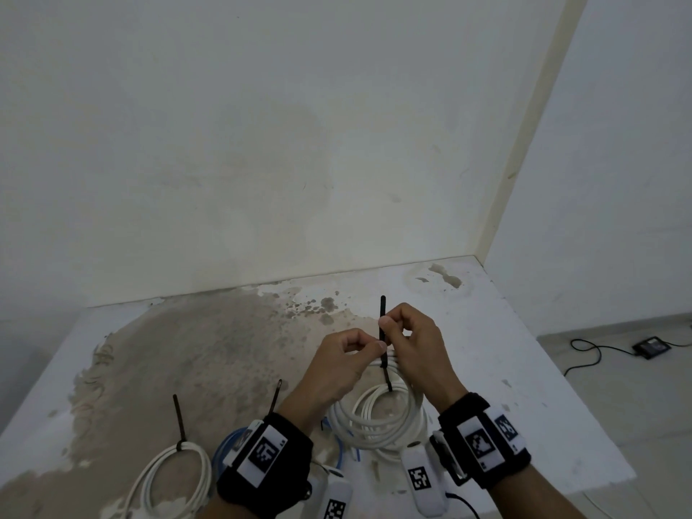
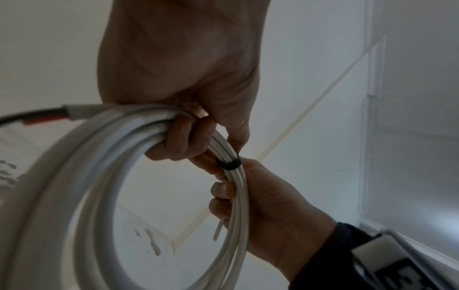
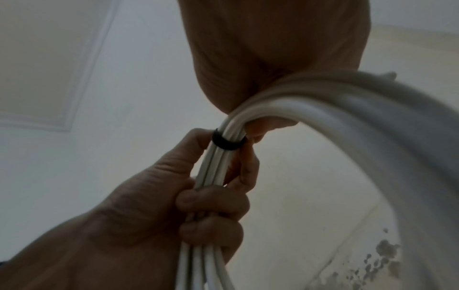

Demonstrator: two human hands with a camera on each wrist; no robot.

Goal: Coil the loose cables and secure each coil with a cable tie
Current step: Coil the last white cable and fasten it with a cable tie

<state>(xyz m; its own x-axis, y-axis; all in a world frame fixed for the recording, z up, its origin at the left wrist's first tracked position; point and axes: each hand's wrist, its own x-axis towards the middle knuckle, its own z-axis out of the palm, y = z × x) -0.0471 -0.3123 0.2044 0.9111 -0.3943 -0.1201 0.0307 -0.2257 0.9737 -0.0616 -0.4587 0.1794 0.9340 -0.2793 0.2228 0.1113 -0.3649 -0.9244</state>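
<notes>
A white cable coil (image 1: 378, 417) hangs between both hands above the stained table (image 1: 209, 350). A black cable tie (image 1: 382, 331) is looped round its top strands, and its tail points straight up. My left hand (image 1: 361, 346) grips the coil just left of the tie, thumb against the tie's base. My right hand (image 1: 393, 324) pinches the tail between thumb and forefinger. In the left wrist view my left fingers (image 2: 178, 137) curl round the strands beside the tie band (image 2: 229, 163). The right wrist view shows the same band (image 3: 227, 143) snug on the strands.
At the front left lies a second white coil (image 1: 176, 473) with its own tie (image 1: 179, 421). A blue coil (image 1: 228, 443) with a tie (image 1: 277, 397) lies under my left wrist. Walls close the table's back and right. A black device (image 1: 649, 346) sits on the floor at the right.
</notes>
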